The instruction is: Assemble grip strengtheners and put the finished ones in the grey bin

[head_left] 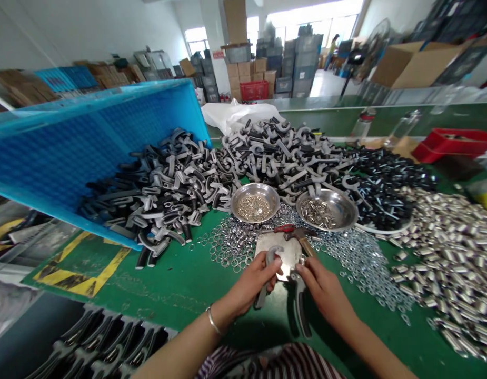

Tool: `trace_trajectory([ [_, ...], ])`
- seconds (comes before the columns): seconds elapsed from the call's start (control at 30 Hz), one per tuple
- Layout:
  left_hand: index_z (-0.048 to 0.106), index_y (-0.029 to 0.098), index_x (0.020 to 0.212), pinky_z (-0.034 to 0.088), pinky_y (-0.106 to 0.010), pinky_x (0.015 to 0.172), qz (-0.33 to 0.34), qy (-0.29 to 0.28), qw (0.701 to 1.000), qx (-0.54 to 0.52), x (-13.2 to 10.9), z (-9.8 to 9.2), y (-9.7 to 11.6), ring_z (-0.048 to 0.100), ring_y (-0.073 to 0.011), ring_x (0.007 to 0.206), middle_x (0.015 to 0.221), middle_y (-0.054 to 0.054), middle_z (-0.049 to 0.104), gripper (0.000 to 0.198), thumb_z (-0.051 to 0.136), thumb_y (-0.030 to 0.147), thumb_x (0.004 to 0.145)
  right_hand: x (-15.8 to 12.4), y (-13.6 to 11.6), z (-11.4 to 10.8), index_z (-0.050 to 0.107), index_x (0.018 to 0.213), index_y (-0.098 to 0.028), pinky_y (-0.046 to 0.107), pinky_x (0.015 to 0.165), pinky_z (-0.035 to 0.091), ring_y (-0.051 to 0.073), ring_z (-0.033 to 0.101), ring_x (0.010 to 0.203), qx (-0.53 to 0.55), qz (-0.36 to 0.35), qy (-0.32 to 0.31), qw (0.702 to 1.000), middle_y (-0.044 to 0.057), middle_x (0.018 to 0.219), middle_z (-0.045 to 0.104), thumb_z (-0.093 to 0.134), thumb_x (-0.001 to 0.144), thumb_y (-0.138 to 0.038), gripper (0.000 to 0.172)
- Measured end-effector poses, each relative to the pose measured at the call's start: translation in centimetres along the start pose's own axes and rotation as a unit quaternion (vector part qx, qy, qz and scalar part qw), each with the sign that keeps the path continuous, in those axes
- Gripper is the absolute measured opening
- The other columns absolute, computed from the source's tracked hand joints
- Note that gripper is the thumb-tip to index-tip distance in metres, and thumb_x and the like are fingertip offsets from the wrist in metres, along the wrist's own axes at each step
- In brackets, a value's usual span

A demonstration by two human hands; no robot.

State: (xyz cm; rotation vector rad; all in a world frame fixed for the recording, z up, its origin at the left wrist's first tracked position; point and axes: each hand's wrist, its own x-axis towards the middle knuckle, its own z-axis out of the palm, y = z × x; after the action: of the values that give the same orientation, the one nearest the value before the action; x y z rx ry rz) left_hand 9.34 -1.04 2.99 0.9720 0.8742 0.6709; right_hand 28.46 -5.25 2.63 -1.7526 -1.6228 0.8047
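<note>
My left hand (254,281) is closed round a grey curved handle piece (267,273), holding it over a small metal plate (280,251) on the green table. My right hand (321,287) pinches a second, darker handle piece (300,305) beside it, fingertips at the plate's right edge. A hammer with a red grip (292,231) lies just behind the plate. Two steel bowls stand beyond: one of small rings (255,202), one of pins (326,209).
A tipped blue crate (69,152) spills grey and black handle pieces (180,184) across the table's left. Loose metal rings (346,252) cover the middle, silver sleeves (452,247) the right. A red tray (452,143) sits far right. Finished handles (101,342) lie lower left.
</note>
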Motion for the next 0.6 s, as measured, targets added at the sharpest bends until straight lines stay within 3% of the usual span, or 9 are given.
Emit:
trace_trajectory([
  [0.13, 0.049, 0.018, 0.1, 0.039, -0.018, 0.053, 0.009, 0.043, 0.998, -0.053, -0.9, 0.5, 0.0, 0.05, -0.0066, 0.058, 0.079, 0.002, 0.059, 0.04, 0.056, 0.056, 0.09, 0.6, -1.9, 0.7, 0.048, 0.083, -0.025, 0.029, 0.064, 0.04, 0.021, 0.06, 0.065, -0.06, -0.036, -0.029, 0.997, 0.001, 0.069, 0.06, 0.038, 0.099, -0.046, 0.028],
  [0.4, 0.041, 0.021, 0.1, 0.03, -0.017, 0.032, -0.031, 0.054, 0.996, 0.058, -1.7, 0.8, -0.3, 0.044, -0.0089, 0.033, 0.058, 0.004, 0.06, 0.048, 0.041, 0.068, 0.09, 0.9, -3.7, 1.0, 0.048, 0.087, -0.024, 0.029, 0.056, 0.034, 0.025, 0.065, 0.064, -0.144, -0.061, -0.056, 0.986, 0.004, 0.068, 0.065, 0.035, 0.1, -0.042, 0.026],
  [0.6, 0.043, 0.021, 0.102, 0.026, -0.018, 0.029, -0.017, 0.103, 0.986, 0.134, -1.9, 1.9, -0.9, 0.038, -0.0095, 0.029, 0.052, 0.006, 0.054, 0.049, 0.034, 0.068, 0.092, 0.3, -4.1, 1.3, 0.046, 0.083, -0.025, 0.028, 0.055, 0.036, 0.023, 0.064, 0.061, -0.099, -0.086, -0.056, 0.99, 0.003, 0.065, 0.063, 0.035, 0.099, -0.041, 0.025],
])
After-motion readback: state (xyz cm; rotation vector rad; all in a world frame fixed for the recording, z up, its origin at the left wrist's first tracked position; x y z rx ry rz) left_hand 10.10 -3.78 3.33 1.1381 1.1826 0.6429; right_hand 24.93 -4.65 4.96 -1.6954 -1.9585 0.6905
